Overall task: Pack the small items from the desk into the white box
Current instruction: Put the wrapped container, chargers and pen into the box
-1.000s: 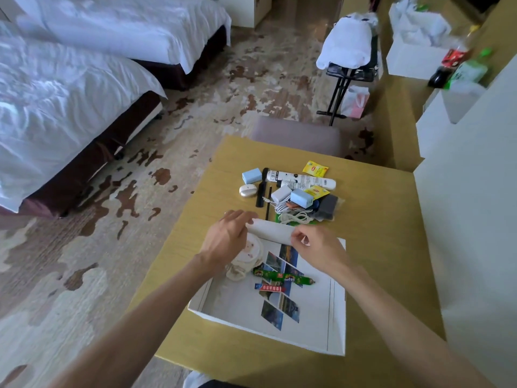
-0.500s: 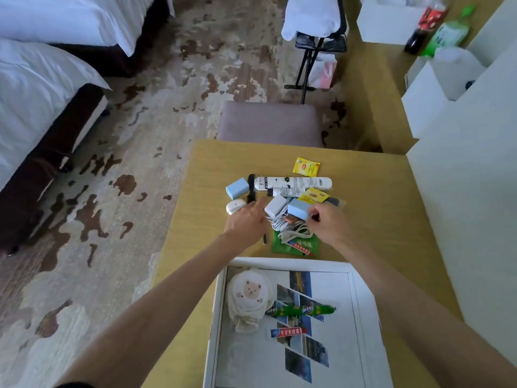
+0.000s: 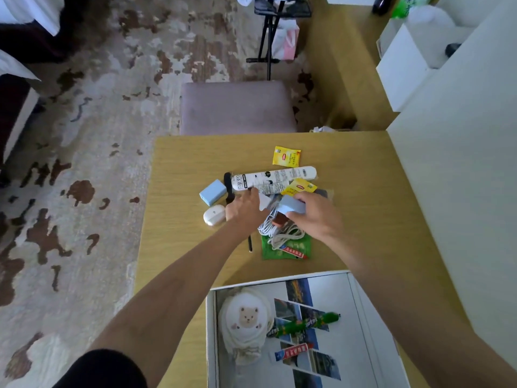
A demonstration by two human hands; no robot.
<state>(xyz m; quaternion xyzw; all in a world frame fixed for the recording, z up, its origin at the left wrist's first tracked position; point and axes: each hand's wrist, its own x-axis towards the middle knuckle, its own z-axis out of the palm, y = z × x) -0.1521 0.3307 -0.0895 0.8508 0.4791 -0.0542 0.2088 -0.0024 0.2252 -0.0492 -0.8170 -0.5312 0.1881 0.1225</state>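
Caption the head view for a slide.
Both hands reach into the desk's pile, right hand gripping a blue charger, white box waiting nearby.

The white box (image 3: 361,303) sits on the desk (image 3: 377,219) nearer than the small items (image 3: 274,191).

1. Yellow wood-grain desk top (image 3: 363,219): smooth, matt laminate look.
2. Pale blue boxy plastic charger (image 3: 213,192): smooth, satin.
3. Green crinkled foil sachet (image 3: 285,249): glossy.
4. White flat cardboard box (image 3: 361,317): matt walls, printed floor.
5. Cream cloth bear pouch (image 3: 246,323): soft, knitted-looking.

Small items (image 3: 275,208) piled mid-desk; white box (image 3: 361,317) open, near edge.
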